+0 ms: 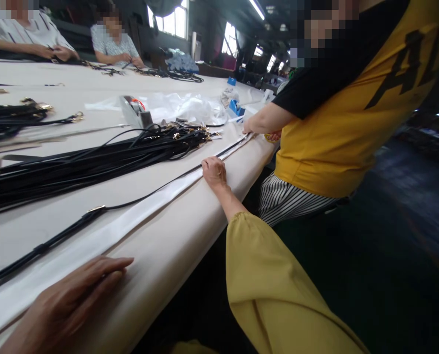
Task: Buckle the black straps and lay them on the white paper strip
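Note:
A long white strip (105, 241) runs diagonally along the table edge, with a thin black strap (145, 197) lying beside it. The strap has a gold-coloured buckle (96, 209) and a thicker doubled part at the lower left. My left hand (72, 295) rests at the near end of the strip, palm down, fingers stretched out and holding nothing. Farther along, my right hand (215, 173) has its fingers curled down on the strip, close to the strap; its fingertips are partly hidden. At the far end, a co-worker's hand (254, 123) is at the strip and strap.
A thick bundle of black straps (94, 162) with gold clasps lies left of the strip. Beyond it are a grey tape dispenser (134, 113), crumpled clear plastic (190, 108) and a blue dispenser (236, 107). A co-worker in a yellow shirt (326, 142) stands close at right; two people sit across.

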`<act>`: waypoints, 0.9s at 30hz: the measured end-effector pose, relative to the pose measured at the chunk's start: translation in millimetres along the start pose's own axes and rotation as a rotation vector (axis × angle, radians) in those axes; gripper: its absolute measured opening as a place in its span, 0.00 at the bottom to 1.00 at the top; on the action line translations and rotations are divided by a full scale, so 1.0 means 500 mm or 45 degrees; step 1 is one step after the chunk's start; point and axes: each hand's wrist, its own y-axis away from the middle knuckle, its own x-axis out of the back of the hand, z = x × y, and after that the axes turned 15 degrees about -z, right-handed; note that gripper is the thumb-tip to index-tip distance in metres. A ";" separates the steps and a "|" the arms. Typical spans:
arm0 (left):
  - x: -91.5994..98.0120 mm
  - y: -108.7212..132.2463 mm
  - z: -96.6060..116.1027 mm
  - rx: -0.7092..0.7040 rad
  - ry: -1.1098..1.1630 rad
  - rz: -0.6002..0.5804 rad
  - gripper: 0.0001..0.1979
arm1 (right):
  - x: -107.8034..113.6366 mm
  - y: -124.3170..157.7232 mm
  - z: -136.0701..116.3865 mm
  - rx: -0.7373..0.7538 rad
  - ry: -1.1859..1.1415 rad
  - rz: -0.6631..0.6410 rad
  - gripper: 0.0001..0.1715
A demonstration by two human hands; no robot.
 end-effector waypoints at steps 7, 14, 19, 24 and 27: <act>0.033 0.003 0.035 -0.086 0.043 0.159 0.14 | -0.008 -0.001 0.005 0.023 -0.037 0.115 0.14; 0.055 0.000 0.027 0.127 -0.464 0.168 0.20 | -0.014 0.003 0.009 0.051 -0.075 0.208 0.13; 0.075 -0.025 0.038 0.319 -0.481 -0.156 0.26 | -0.020 0.002 0.011 0.086 -0.078 0.251 0.14; 0.110 -0.089 0.079 0.379 -0.321 -0.290 0.28 | -0.023 0.000 0.012 0.114 -0.073 0.286 0.16; 0.108 -0.134 0.101 0.344 -0.282 -0.259 0.28 | -0.026 0.000 0.014 0.122 -0.059 0.312 0.19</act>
